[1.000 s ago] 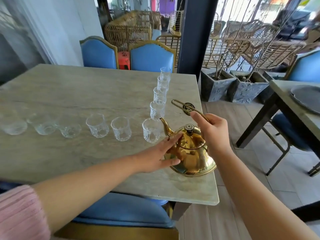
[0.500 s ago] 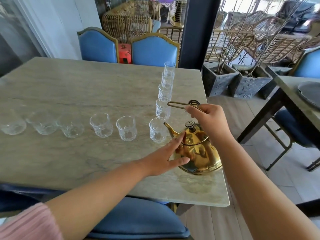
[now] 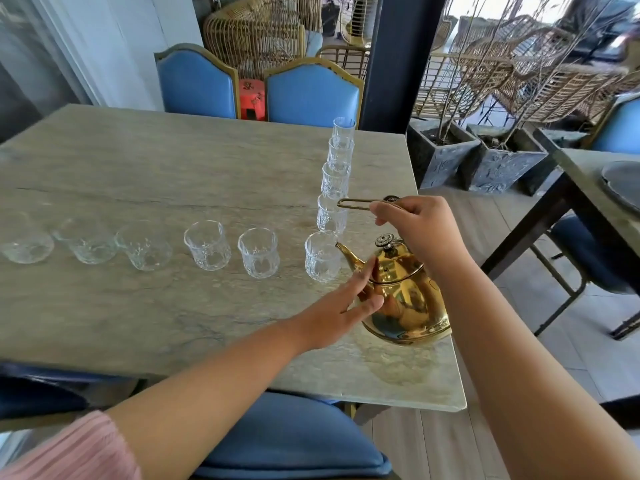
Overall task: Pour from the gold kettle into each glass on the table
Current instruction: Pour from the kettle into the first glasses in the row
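The gold kettle [image 3: 405, 299] sits near the right front corner of the marble table [image 3: 173, 174], spout pointing left toward the corner glass [image 3: 321, 256]. My right hand [image 3: 420, 230] grips the kettle's thin handle above the lid. My left hand [image 3: 341, 306] rests with spread fingers against the kettle's left side below the spout. Several clear glasses form an L: one row runs left along the table from the glass [image 3: 258, 252] beside the corner one, another line runs away from me up to the far glass [image 3: 343, 129]. All look empty.
Two blue chairs [image 3: 311, 91] stand at the table's far side and one blue seat [image 3: 291, 434] is below me. A dark pillar [image 3: 398, 57], stone planters [image 3: 443, 154] and a second table [image 3: 588, 174] lie to the right.
The kettle has tipped a little, its handle now held level and higher over the glasses. My view has shifted closer; both hands stay on the kettle.
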`<move>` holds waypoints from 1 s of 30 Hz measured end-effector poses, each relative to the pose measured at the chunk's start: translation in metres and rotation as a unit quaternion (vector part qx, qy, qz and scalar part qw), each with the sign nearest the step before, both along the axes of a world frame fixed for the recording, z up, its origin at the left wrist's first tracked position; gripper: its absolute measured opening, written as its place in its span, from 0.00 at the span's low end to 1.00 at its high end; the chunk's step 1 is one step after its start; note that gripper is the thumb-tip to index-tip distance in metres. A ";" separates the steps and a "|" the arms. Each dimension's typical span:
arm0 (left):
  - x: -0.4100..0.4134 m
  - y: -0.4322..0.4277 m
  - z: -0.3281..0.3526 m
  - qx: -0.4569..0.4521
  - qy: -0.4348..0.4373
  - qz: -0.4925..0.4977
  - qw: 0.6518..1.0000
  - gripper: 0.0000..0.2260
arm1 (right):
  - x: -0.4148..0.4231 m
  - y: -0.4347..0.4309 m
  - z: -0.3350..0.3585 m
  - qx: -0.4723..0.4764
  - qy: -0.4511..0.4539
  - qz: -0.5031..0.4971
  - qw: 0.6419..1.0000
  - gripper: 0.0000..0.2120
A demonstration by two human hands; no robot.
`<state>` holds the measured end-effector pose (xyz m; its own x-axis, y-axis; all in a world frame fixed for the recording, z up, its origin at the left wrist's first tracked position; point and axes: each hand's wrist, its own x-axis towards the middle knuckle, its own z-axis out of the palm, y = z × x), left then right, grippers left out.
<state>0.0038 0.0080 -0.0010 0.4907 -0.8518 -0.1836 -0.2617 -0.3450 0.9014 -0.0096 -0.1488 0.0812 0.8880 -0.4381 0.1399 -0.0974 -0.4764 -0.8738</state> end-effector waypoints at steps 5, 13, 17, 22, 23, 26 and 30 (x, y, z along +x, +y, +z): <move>-0.002 -0.003 0.004 -0.008 0.023 0.010 1.000 0.25 | 0.001 0.000 0.002 -0.008 0.002 0.007 1.000 0.14; -0.002 -0.003 0.000 -0.012 0.028 0.007 1.000 0.25 | 0.004 0.002 0.004 -0.013 0.013 0.012 1.000 0.14; -0.002 -0.003 0.000 -0.015 0.027 0.010 0.999 0.25 | 0.005 0.002 0.005 -0.012 0.018 0.017 1.000 0.14; -0.001 -0.004 -0.002 -0.025 0.027 0.011 0.999 0.25 | 0.008 0.003 0.007 -0.017 0.022 0.014 1.000 0.14; -0.001 -0.004 -0.003 -0.027 0.029 0.011 0.999 0.25 | 0.009 0.003 0.007 -0.019 0.024 0.013 0.999 0.14; -0.001 -0.005 -0.003 -0.033 0.036 0.012 0.999 0.25 | 0.010 0.003 0.008 -0.023 0.026 0.015 0.999 0.14; 0.000 -0.005 -0.003 -0.035 0.037 0.018 0.999 0.25 | 0.010 0.003 0.010 -0.031 0.023 0.022 0.999 0.14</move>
